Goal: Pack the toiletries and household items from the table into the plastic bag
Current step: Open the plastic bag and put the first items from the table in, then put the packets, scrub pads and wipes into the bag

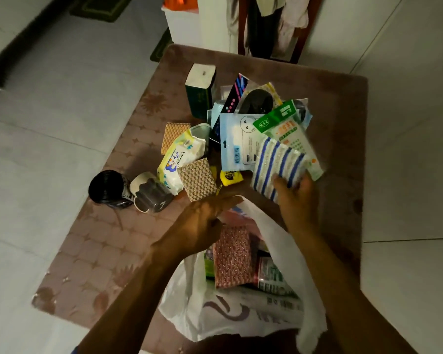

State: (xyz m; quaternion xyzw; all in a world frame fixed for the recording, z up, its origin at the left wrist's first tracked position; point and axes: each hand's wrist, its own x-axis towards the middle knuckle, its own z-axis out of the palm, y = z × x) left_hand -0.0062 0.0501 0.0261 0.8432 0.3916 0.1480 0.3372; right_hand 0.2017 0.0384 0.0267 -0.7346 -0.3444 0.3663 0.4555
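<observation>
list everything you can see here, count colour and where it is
table: 1, brown patterned top, centre
plastic bag: 1, white, near table edge, open
sponge in bag: 1, pink, inside the bag with other packets
striped cloth: 1, blue and white, held in right hand
wipes pack: 1, white and yellow, left of the pile
scouring pads: 2, tan, beside the wipes
tissue pack: 1, dark green, upright at far side
dark jar: 1, black, left side
cup stack: 1, white and dark, lying beside the jar
packet pile: several, mixed colours, centre
left hand: 1, at the bag's mouth
right hand: 1, fingers on the cloth
</observation>
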